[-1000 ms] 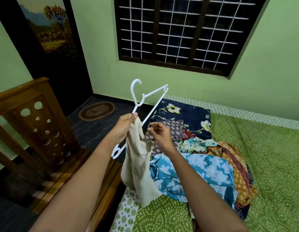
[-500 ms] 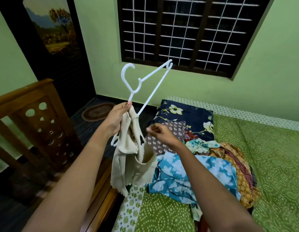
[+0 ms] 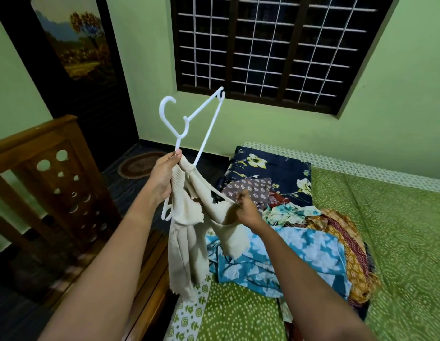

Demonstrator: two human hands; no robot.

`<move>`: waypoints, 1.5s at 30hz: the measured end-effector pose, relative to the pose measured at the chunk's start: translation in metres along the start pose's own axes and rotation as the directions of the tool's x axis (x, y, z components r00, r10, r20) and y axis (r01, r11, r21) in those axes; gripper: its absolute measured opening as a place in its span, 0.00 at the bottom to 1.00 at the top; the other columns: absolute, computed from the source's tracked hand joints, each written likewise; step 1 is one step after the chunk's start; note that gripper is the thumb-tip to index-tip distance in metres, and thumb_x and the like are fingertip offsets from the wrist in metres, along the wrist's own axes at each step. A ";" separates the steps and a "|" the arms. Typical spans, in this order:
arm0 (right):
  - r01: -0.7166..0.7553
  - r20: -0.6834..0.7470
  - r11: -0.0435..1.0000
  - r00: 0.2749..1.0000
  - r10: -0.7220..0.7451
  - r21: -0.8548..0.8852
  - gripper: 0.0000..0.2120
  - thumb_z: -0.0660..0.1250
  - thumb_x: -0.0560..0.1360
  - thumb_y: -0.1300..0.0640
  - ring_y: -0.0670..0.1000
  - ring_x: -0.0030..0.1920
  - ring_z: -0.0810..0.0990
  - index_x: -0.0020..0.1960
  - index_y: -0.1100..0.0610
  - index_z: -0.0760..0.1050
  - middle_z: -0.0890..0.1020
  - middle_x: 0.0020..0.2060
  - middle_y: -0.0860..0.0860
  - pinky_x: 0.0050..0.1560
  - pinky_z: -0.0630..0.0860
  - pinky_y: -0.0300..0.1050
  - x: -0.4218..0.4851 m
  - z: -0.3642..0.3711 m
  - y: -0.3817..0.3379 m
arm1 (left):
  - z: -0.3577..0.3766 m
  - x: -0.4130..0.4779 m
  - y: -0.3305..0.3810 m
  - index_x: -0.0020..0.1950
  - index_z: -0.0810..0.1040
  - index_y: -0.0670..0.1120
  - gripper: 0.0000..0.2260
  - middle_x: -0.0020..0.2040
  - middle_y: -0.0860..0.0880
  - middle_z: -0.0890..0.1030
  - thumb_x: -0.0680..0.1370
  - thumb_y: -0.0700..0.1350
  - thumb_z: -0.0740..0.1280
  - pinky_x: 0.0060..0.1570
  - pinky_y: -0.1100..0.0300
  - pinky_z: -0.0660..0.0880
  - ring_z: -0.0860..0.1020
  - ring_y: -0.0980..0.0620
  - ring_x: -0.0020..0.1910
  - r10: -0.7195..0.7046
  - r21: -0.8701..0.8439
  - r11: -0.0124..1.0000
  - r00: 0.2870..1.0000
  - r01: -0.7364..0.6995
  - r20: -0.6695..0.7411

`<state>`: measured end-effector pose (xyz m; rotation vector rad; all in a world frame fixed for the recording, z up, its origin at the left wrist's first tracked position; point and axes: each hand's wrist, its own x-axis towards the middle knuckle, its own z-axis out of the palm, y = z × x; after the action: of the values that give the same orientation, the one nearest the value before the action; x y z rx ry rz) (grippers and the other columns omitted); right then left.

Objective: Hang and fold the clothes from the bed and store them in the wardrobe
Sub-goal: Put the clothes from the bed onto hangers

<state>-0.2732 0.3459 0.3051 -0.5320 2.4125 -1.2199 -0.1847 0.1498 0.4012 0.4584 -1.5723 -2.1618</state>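
The left hand (image 3: 163, 179) is closed around the neck of a white hanger (image 3: 208, 134) and, in the same grip, a bunched edge of a cream knitted top (image 3: 187, 254). The right hand (image 3: 247, 211) pinches another edge of that top and draws it out to the right, so a stretch of cloth spans between the two hands while the rest hangs down over the near left edge of the bed (image 3: 386, 230).

The hanger's long axis stands steeply tilted. One shoulder tip points up and to the far right, toward the window, and the other pokes out low, just under the left hand. The free upper tip sits above and beyond the cloth the right hand holds.

The next move probably turns on this: the pinched edge lies below and to the right of that tip, so the right hand, nearer the opening, has to lift the cloth up and over it, or the left has to tip the hanger down into it.

The other clothes (image 3: 300, 254) lie heaped on the bed beyond the right hand.
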 end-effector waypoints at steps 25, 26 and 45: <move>0.056 -0.631 0.955 0.739 -0.236 -0.292 0.08 0.66 0.71 0.70 0.57 0.43 0.81 0.47 0.62 0.81 0.83 0.42 0.61 0.45 0.76 0.46 0.026 -0.146 -0.040 | -0.022 -0.023 -0.054 0.58 0.78 0.44 0.11 0.30 0.49 0.66 0.81 0.41 0.58 0.27 0.70 0.61 0.65 0.62 0.26 0.386 0.483 0.809 0.923 -0.334 -0.007; 0.069 -0.613 0.951 0.750 -0.248 -0.300 0.08 0.66 0.71 0.70 0.57 0.43 0.81 0.47 0.63 0.81 0.83 0.42 0.62 0.44 0.75 0.45 0.026 -0.152 -0.041 | -0.022 -0.023 -0.053 0.58 0.78 0.43 0.11 0.30 0.49 0.66 0.81 0.41 0.58 0.28 0.70 0.62 0.66 0.62 0.26 0.390 0.493 0.798 0.921 -0.347 0.016; 0.375 -0.090 0.759 0.866 -0.491 -0.532 0.05 0.67 0.72 0.69 0.57 0.46 0.82 0.46 0.66 0.80 0.83 0.42 0.60 0.52 0.77 0.47 0.003 -0.138 -0.104 | -0.010 -0.020 -0.044 0.50 0.79 0.53 0.07 0.28 0.54 0.69 0.80 0.46 0.62 0.32 0.60 0.64 0.67 0.56 0.30 0.435 0.545 0.690 0.874 -0.477 0.215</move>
<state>-0.3276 0.3805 0.4657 -1.2377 2.9226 -0.8193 -0.1694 0.1636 0.3563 0.1298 -2.1220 -1.3014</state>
